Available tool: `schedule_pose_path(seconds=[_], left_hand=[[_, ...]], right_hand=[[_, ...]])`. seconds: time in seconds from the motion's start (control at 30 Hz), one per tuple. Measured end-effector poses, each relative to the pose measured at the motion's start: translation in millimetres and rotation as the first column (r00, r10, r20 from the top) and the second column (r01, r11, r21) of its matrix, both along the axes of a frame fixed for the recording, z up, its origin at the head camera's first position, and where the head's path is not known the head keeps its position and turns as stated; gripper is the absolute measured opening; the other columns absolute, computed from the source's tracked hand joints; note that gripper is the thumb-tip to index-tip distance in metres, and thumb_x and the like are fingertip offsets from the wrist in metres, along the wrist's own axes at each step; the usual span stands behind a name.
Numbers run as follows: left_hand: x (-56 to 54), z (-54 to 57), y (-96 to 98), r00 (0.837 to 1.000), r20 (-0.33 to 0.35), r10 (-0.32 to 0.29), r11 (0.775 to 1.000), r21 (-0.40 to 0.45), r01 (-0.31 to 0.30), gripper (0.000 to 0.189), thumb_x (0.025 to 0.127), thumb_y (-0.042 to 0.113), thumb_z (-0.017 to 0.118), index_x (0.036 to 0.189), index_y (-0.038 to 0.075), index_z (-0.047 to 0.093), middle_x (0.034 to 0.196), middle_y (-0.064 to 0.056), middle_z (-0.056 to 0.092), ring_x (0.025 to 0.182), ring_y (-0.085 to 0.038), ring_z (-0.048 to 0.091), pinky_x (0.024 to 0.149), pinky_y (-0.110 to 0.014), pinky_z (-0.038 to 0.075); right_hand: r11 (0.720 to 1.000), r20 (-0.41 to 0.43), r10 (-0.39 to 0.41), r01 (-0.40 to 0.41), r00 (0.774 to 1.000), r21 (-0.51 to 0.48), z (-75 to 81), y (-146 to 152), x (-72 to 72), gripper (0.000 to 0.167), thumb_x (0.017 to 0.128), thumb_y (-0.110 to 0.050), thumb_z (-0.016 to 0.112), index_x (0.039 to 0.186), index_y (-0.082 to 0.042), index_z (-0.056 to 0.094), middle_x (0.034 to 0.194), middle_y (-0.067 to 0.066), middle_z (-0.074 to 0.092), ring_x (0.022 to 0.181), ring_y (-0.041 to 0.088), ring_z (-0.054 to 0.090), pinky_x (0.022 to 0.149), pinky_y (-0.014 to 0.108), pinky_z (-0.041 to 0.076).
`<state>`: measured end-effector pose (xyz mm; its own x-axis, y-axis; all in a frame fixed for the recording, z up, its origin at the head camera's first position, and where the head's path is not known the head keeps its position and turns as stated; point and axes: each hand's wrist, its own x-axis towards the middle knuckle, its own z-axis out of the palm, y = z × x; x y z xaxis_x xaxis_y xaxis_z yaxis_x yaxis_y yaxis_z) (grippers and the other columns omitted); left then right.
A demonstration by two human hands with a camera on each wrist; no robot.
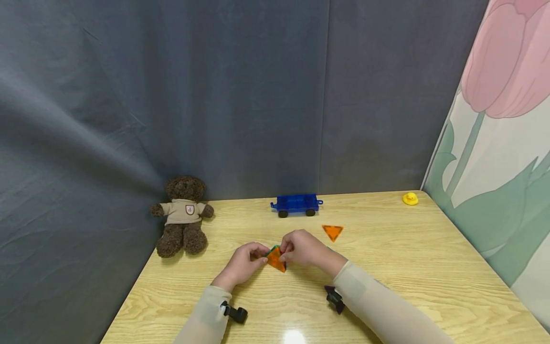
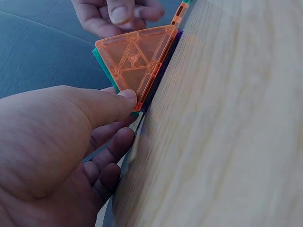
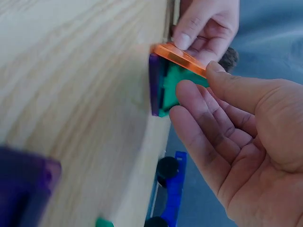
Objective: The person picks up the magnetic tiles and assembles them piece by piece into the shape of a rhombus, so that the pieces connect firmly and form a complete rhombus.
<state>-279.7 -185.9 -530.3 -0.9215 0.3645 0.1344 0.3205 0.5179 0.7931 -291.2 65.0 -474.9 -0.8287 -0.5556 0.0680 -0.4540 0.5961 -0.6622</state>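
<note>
A small structure of translucent triangular magnetic tiles stands on the table, with an orange tile in front, a green tile behind and a purple tile low against the tabletop. My left hand pinches its lower corner, thumb on the orange face and fingers behind. On the opposite side is my right hand, its thumb by the orange tile's upper corner and its fingers loosely bent near the green side. In the left wrist view a small gap shows between the right hand and the tiles.
Behind the hands lie a loose orange triangle and a blue wheeled wagon. A brown teddy bear sits at the left edge, a yellow duck at the back right. Another purple piece lies by the right forearm.
</note>
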Motion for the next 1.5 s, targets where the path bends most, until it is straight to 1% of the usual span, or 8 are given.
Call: schedule_pose_path(seconds=[0.37,0.5,0.63,0.8,0.93,1.03,1.3,1.5], left_hand=[[1.7,0.5,-0.1,1.000,0.018,0.009,1.000,-0.009,-0.009,0.016,0.100,0.014,0.073,0.114,0.021,0.075,0.103,0.007,0.069,0.094,-0.016,0.062,0.082,-0.031,0.053],[2.1,0.4,-0.6,1.000,0.028,0.012,1.000,-0.012,-0.011,0.017,0.100,0.014,0.073,0.114,0.022,0.075,0.104,0.007,0.068,0.094,-0.015,0.062,0.083,-0.031,0.053],[0.9,0.1,-0.6,0.999,0.039,0.020,1.000,-0.020,-0.019,0.018,0.100,0.013,0.073,0.115,0.024,0.074,0.103,0.008,0.068,0.094,-0.014,0.062,0.083,-0.031,0.054],[-0.6,0.6,-0.5,0.999,0.039,0.026,0.999,-0.030,-0.025,0.019,0.100,0.012,0.072,0.114,0.024,0.074,0.103,0.008,0.068,0.094,-0.014,0.063,0.084,-0.032,0.054],[-0.5,2.2,0.1,0.999,0.018,0.026,0.999,-0.044,-0.025,0.017,0.101,0.012,0.072,0.113,0.024,0.075,0.102,0.008,0.068,0.093,-0.013,0.063,0.083,-0.031,0.054],[-0.1,3.8,0.7,1.000,0.015,0.024,0.999,-0.041,-0.023,0.016,0.100,0.012,0.072,0.112,0.023,0.075,0.102,0.008,0.069,0.093,-0.013,0.063,0.082,-0.031,0.054],[-1.3,2.9,0.8,0.999,0.023,0.025,0.999,-0.030,-0.024,0.014,0.101,0.012,0.071,0.111,0.020,0.075,0.102,0.006,0.069,0.094,-0.015,0.063,0.081,-0.031,0.053],[-0.6,2.0,0.5,0.999,0.023,0.028,0.999,-0.026,-0.027,0.014,0.101,0.011,0.071,0.112,0.019,0.074,0.102,0.005,0.069,0.093,-0.016,0.062,0.080,-0.030,0.053]], right_hand=[[0.998,-0.008,-0.055,0.054,0.998,-0.035,4.2,39,6.3,0.009,0.094,-0.014,0.081,0.093,-0.018,0.073,0.079,-0.010,0.065,0.070,0.011,0.062,0.067,0.030,0.056],[0.999,-0.018,-0.039,0.038,0.999,-0.037,3.3,54,7.9,0.007,0.094,-0.012,0.080,0.099,-0.013,0.076,0.082,-0.010,0.067,0.074,0.009,0.063,0.070,0.030,0.057],[1.000,-0.041,-0.022,0.021,0.999,-0.019,1.8,69,8.3,0.015,0.093,-0.009,0.080,0.108,-0.007,0.077,0.092,-0.007,0.070,0.083,0.009,0.065,0.077,0.032,0.059],[1.000,-0.063,0.004,-0.003,0.998,0.014,-4.1,89,7.9,0.022,0.092,-0.004,0.080,0.114,-0.004,0.076,0.105,0.002,0.073,0.094,0.018,0.068,0.084,0.042,0.060],[0.999,-0.006,0.020,-0.020,1.000,0.028,-8.3,102,7.4,0.030,0.089,-0.002,0.083,0.118,-0.003,0.075,0.111,0.006,0.073,0.099,0.026,0.067,0.087,0.047,0.059],[0.999,0.026,0.014,-0.015,1.000,0.049,-9.6,110,7.0,0.033,0.086,-0.002,0.086,0.117,-0.005,0.076,0.110,0.005,0.072,0.099,0.027,0.066,0.087,0.045,0.058],[0.996,0.026,0.052,-0.054,0.998,0.073,-16.6,125,4.1,0.038,0.080,0.002,0.089,0.114,-0.010,0.078,0.106,-0.003,0.070,0.092,0.021,0.062,0.082,0.036,0.059],[0.996,0.037,-0.014,0.011,0.999,0.084,-21.5,132,-1.0,0.040,0.078,0.000,0.091,0.114,-0.011,0.078,0.111,0.001,0.070,0.095,0.020,0.062,0.082,0.034,0.059]])
